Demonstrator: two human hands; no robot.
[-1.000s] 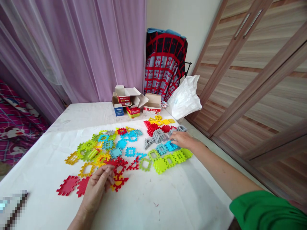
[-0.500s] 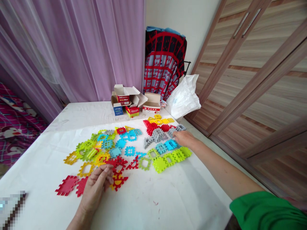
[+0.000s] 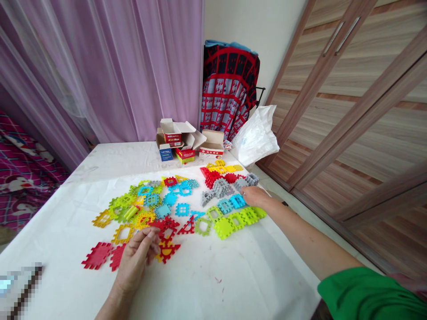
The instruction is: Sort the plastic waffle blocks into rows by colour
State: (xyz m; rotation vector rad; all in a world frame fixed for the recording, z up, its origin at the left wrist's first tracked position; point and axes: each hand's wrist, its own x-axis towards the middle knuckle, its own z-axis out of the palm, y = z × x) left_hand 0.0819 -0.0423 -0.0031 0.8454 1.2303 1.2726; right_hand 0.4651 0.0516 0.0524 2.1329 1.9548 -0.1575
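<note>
My right hand (image 3: 255, 195) reaches to the far right, fingers closed and pressed down at the end of a row of blue interlocking plastic tiles (image 3: 237, 201); its fingertips are partly hidden. Behind it are grey tiles (image 3: 220, 188), some joined into a block. A row of lime-green tiles (image 3: 236, 220) lies in front. My left hand (image 3: 142, 251) hovers low at the near left, fingers loosely bent with nothing visible in them. Beside it lie red square tiles (image 3: 98, 255) and a red-and-yellow triangular tile (image 3: 167, 251). A mixed heap of tiles (image 3: 150, 200) spreads beyond it.
Open cardboard boxes (image 3: 176, 141) stand at the back of the white-covered table (image 3: 200, 284). A white plastic bag (image 3: 256, 135) is at the far right corner, beyond the red tiles (image 3: 213, 178) and yellow tiles (image 3: 225, 167). A blurred-out object (image 3: 22, 289) shows at lower left.
The view has shifted slightly, so the tiles sit a little further right. My right hand stays by the blue row, slightly lower. My left hand keeps its pose.
</note>
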